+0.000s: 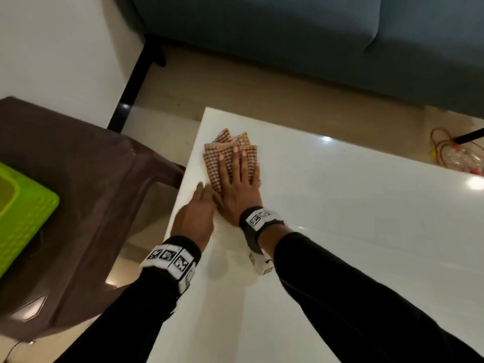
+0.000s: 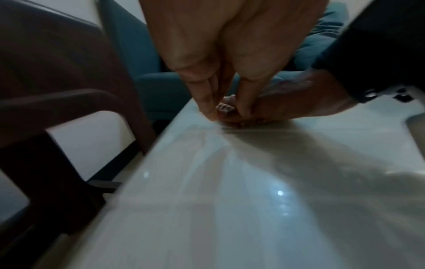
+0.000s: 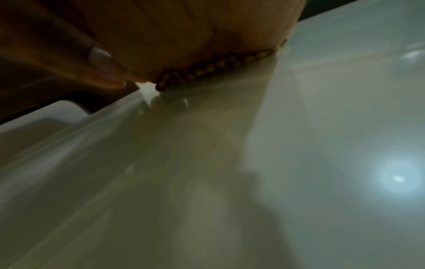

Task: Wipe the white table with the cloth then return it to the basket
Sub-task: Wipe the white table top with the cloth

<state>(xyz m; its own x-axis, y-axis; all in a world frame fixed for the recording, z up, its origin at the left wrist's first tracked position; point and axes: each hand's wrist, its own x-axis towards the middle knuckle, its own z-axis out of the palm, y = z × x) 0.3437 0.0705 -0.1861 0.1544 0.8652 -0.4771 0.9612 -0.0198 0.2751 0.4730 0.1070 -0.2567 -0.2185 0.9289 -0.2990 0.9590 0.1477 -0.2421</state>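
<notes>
Here, a folded brown-and-white checked cloth (image 1: 227,158) lies on the glossy white table (image 1: 340,205), pressed flat under the right hand (image 1: 239,188), fingers spread. The left hand (image 1: 195,214), fingers straight, touches its near edge. Likely light and limp; best gathered by that edge.

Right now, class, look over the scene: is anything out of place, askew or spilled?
Nothing is spilled or damaged. The only untidy spot is a tangle of red and yellow cords loose on the floor past the white table. The cloth lies flat under the right hand, beside the left hand.
</notes>
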